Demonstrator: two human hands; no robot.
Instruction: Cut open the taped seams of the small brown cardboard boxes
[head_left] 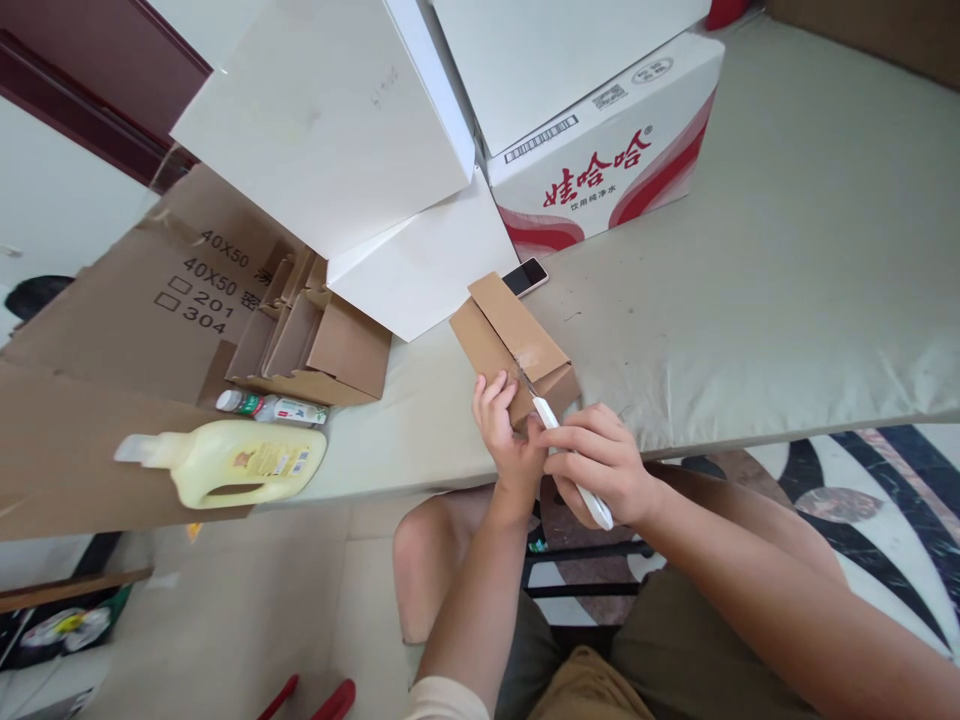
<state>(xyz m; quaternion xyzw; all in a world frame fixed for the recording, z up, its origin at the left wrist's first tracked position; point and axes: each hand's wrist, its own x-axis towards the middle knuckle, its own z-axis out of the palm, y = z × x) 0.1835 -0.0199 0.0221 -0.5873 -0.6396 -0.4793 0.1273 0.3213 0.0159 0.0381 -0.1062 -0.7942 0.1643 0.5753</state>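
A small brown cardboard box (510, 340) lies on the grey-green padded table (750, 300), near its front edge. My left hand (501, 425) is closed on the box's near end and steadies it. My right hand (600, 468) is closed on a white utility knife (574, 470). The knife's tip rests on the taped seam along the top of the box.
A phone (524, 276) lies behind the box. White cartons (330, 130) and a red-printed carton (607, 160) stand at the back. Left are folded small boxes (311, 340), flat cardboard (150, 300), a yellow jug (240, 462) and a small bottle (274, 407).
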